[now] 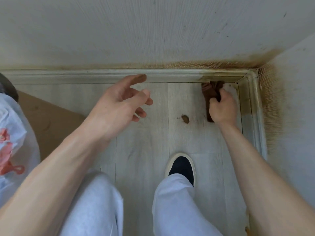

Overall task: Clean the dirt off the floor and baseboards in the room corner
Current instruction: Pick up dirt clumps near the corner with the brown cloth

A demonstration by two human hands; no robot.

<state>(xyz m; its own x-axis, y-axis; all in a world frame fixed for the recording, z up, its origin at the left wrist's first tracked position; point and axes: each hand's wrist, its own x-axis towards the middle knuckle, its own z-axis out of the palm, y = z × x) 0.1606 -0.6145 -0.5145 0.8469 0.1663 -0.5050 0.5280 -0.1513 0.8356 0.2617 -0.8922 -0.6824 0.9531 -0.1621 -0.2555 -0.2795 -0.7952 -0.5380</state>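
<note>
My right hand (222, 109) grips a brown, dirt-soaked cloth (210, 91) pressed on the pale wood floor (148, 137) against the back baseboard (105, 77), near the room corner. Brown dirt stains that baseboard by the corner, the right baseboard (252, 103) and the wall (271, 92) just above both. A small brown dirt blob (185, 119) lies on the floor left of the cloth. My left hand (122, 101) hovers over the floor with fingers spread and nothing in it, its fingertips smeared brown.
A brown cardboard sheet (49, 121) lies on the floor at the left, beside a white plastic bag (12, 133) with red print. My dark shoe (181, 166) and light trouser legs (172, 206) fill the lower middle.
</note>
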